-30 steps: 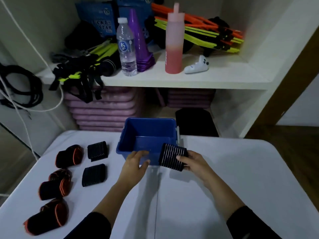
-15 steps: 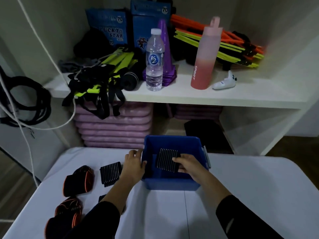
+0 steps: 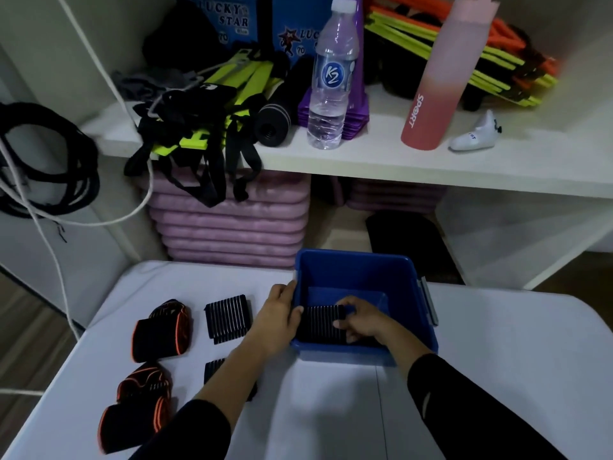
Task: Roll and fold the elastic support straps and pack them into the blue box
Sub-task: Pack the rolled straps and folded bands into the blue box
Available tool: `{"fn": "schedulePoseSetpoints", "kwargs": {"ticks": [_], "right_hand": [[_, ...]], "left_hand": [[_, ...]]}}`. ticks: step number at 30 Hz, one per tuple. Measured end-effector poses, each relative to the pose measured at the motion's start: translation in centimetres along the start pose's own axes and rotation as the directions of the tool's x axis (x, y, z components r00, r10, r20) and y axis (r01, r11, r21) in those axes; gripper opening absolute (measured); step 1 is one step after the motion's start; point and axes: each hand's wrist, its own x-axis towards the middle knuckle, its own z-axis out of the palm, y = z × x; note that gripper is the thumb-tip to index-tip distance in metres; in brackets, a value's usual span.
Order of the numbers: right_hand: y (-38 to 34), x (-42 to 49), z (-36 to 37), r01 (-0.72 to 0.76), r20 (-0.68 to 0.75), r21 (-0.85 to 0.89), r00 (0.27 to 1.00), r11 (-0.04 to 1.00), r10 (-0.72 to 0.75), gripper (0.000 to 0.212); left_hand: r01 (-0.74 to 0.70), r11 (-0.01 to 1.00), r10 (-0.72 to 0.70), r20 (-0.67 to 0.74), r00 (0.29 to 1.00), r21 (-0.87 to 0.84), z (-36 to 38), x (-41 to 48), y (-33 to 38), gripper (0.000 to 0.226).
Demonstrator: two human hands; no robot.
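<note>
Two hands at a blue box [image 3: 358,270] on a white table [image 3: 497,360].
The right hand [image 3: 360,322] pinches a black ribbed strap [image 3: 320,323] inside the box, against its 9 o'clock wall. The left hand [image 3: 277,322] clasps that wall's rim. Other straps [image 3: 228,318] lie at 9 o'clock.

Black sleeves [image 3: 464,403] end mid-forearm above the bare left hand [image 3: 277,322] and right hand [image 3: 361,322].

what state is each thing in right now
blue box, open, upright on the table, left wall gripped by left hand
ribbed strap, folded, inside the box, pinched by right hand
second ribbed strap, folded, flat on the table
orange-trimmed straps, rolled, on the table
water bottle, capped, upright
</note>
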Motion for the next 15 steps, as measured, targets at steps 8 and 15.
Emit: {"fn": "schedulePoseSetpoints", "kwargs": {"ticks": [8,15], "right_hand": [[1.7,-1.2,1.8,0.012,0.123,-0.298,0.992,0.954,0.026,0.031],[3.0,-2.0,2.6,0.018,0.127,-0.378,0.991,0.926,0.033,0.026]], "left_hand": [[0.011,0.996,-0.013,-0.02,1.0,-0.084,0.4,-3.3,0.2,0.056],[0.03,0.996,-0.031,-0.008,1.0,-0.081,0.6,-5.1,0.5,0.057]]}}
